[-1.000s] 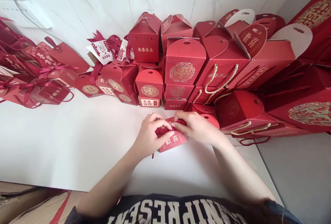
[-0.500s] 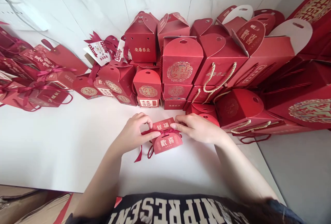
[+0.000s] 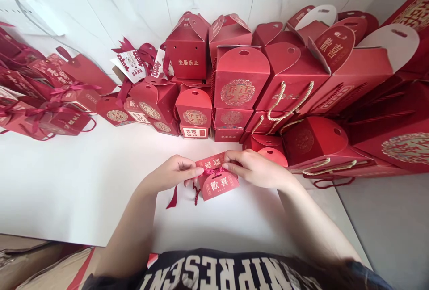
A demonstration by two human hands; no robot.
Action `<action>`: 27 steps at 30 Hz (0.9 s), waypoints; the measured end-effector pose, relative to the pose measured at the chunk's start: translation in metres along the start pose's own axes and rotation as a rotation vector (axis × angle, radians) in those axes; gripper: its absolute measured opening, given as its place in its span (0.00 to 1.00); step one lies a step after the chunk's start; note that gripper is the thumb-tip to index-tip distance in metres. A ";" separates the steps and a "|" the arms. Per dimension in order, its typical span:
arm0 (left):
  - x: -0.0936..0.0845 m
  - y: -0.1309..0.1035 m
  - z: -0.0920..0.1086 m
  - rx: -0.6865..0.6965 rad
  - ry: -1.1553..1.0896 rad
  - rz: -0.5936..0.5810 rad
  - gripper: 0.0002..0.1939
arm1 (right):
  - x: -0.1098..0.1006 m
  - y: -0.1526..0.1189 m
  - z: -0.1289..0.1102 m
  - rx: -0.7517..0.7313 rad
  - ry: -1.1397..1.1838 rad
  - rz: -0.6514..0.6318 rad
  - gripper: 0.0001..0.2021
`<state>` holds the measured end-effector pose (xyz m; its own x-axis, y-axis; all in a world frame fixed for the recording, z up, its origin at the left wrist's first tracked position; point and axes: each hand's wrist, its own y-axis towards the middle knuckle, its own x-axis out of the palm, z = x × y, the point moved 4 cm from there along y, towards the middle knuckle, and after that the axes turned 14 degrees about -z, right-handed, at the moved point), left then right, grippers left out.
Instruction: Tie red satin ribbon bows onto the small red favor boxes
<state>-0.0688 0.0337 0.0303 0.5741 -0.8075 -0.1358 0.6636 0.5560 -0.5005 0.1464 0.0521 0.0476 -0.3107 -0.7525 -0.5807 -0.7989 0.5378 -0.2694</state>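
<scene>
Small red box [image 3: 221, 190] on worktop [image 3: 100, 182], between left hand [image 3: 176, 173] and right hand [image 3: 253, 168]. Flaps [image 3: 219, 182] look shut, ribbon [image 3: 219, 171] bow seems formed; hands apart, each pinching ribbon, bow not yet let go.

The two bare forearms [image 3: 132, 223] reach forward and inward; the left hand [image 3: 174, 172] and right hand [image 3: 253, 168] are near each other, each pinching with thumb [image 3: 195, 173] and fingers [image 3: 182, 163].

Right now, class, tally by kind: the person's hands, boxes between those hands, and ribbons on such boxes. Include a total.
Hands: 2 (left hand, right hand)
Box between them: 1
Ribbon on it: 1
Total: 4
</scene>
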 end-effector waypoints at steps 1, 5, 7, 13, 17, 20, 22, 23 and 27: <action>-0.001 0.000 0.001 0.029 -0.023 0.020 0.20 | 0.000 0.000 -0.001 0.007 0.009 0.003 0.12; -0.004 0.001 0.000 0.110 -0.052 0.078 0.15 | -0.001 0.000 -0.002 0.008 0.024 0.029 0.12; -0.005 0.002 -0.002 0.124 -0.041 0.070 0.14 | -0.001 0.001 -0.001 0.005 -0.006 0.050 0.11; -0.012 0.003 -0.008 0.113 0.055 0.021 0.16 | 0.000 0.004 0.007 0.068 -0.090 0.098 0.09; -0.019 -0.004 -0.015 0.074 0.089 -0.123 0.17 | -0.003 0.003 0.009 0.148 -0.121 0.141 0.10; -0.020 -0.008 -0.018 0.093 0.090 -0.240 0.14 | -0.002 0.002 0.007 0.126 -0.113 0.132 0.10; -0.018 -0.007 -0.017 0.166 0.043 -0.257 0.12 | -0.001 0.003 0.006 0.110 -0.102 0.127 0.10; -0.017 -0.005 -0.015 0.225 0.011 -0.227 0.12 | 0.000 0.004 0.007 0.102 -0.094 0.124 0.11; -0.017 0.006 -0.005 0.541 -0.050 0.070 0.11 | 0.004 0.008 0.008 0.056 -0.054 0.107 0.11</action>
<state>-0.0771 0.0493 0.0252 0.6389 -0.7620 -0.1056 0.7676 0.6406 0.0210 0.1431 0.0571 0.0369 -0.3633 -0.6688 -0.6487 -0.7318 0.6357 -0.2455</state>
